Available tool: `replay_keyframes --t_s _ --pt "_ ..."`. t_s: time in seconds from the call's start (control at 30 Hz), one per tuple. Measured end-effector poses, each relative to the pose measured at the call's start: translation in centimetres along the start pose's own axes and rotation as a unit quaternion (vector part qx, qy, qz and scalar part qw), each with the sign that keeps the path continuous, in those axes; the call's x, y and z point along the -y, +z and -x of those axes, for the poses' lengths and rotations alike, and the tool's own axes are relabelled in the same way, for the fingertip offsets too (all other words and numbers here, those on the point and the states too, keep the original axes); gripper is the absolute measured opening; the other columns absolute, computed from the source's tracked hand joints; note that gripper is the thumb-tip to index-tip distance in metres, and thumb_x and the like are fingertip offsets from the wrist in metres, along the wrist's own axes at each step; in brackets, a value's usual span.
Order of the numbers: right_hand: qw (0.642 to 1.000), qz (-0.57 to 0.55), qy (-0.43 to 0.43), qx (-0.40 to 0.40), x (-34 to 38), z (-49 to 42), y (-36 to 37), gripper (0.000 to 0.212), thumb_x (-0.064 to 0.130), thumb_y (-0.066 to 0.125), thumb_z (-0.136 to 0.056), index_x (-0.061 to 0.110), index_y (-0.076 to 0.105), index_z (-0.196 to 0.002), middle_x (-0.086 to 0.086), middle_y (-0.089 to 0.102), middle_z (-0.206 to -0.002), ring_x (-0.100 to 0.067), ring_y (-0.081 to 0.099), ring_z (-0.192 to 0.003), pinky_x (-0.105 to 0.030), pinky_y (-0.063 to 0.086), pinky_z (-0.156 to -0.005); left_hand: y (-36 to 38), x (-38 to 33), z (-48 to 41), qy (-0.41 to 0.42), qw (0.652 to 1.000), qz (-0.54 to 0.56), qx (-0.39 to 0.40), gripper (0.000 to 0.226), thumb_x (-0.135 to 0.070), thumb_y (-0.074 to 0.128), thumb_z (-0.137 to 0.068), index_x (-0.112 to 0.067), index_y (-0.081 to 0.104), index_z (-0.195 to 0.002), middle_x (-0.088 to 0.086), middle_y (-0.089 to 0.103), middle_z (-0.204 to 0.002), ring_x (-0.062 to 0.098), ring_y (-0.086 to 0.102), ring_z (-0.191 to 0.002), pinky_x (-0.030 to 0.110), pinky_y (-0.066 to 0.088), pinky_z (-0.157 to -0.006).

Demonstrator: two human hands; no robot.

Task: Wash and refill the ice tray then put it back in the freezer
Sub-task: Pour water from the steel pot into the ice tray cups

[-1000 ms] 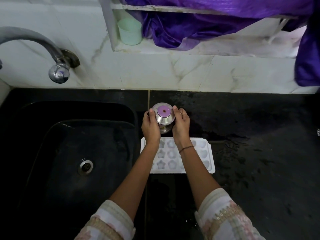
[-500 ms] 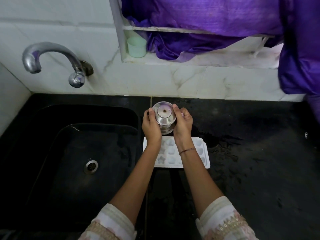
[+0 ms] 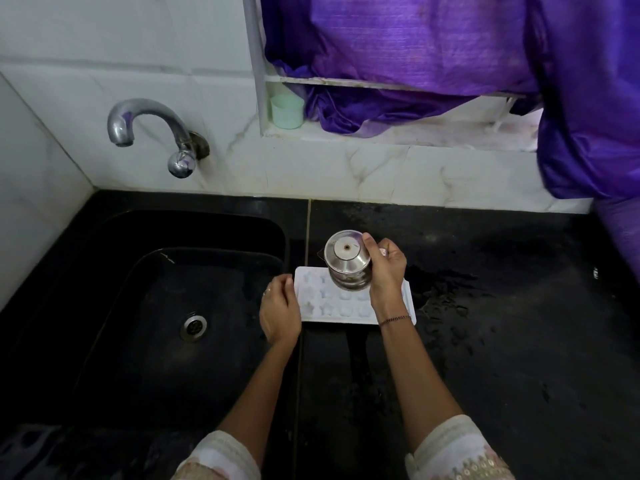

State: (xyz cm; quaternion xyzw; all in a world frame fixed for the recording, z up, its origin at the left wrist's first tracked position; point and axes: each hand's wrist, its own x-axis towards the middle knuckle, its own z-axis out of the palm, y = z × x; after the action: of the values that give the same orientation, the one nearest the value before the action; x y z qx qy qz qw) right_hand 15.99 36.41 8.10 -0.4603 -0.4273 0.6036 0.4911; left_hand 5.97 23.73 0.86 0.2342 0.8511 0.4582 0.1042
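I have the ice tray [image 3: 332, 308] lying flat on the black counter [image 3: 502, 341], just right of the sink [image 3: 114, 306], which I judge a sensible spot: level enough to fill, and any overflow lands on stone that is already wet. My right hand [image 3: 386, 271] wraps its fingers and thumb around a small steel pot [image 3: 346, 259] and holds it tipped over the tray's far rows, so I read this as the refill step, with washing apparently done. I cannot tell whether water is leaving the pot; its mouth is turned away from me. My left hand [image 3: 280, 311] sits at the tray's left edge with fingers loosely curled and gripping nothing, probably to steady the tray, though whether it touches the plastic I cannot say. The star and heart cavities look pale; how full they are is unclear. The tap [image 3: 149, 123] shows no stream.
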Motion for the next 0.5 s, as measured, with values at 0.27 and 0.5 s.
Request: replay_keyframes --t_s 0.27,0.5 --pt "0.995 0.089 -0.036 -0.010 0.6 0.2 -0.1 0.048 0.013 0.072 -0.080 0.017 0.032 -0.055 -0.006 0.033 -0.058 -0.014 0.031 -0.057 -0.027 0.032 -0.056 -0.2 3.1 2.7 0.160 0.956 -0.220 0.113 0.054 -0.041 0.033 -0.097 -0.017 0.033 -0.145 0.009 0.053 -0.110 0.021 0.054 -0.091 0.036 0.049 -0.074" --pt "0.987 0.143 -0.080 0.005 1.3 -0.4 1.2 0.050 0.015 0.073 -0.079 0.016 0.030 -0.054 -0.001 0.030 -0.053 -0.010 0.027 -0.054 -0.025 0.030 -0.052 0.3 3.2 2.4 0.181 0.941 -0.261 0.117 0.077 -0.060 0.011 -0.089 -0.013 0.021 -0.149 0.007 0.049 -0.114 0.019 0.049 -0.100 0.034 0.045 -0.084"
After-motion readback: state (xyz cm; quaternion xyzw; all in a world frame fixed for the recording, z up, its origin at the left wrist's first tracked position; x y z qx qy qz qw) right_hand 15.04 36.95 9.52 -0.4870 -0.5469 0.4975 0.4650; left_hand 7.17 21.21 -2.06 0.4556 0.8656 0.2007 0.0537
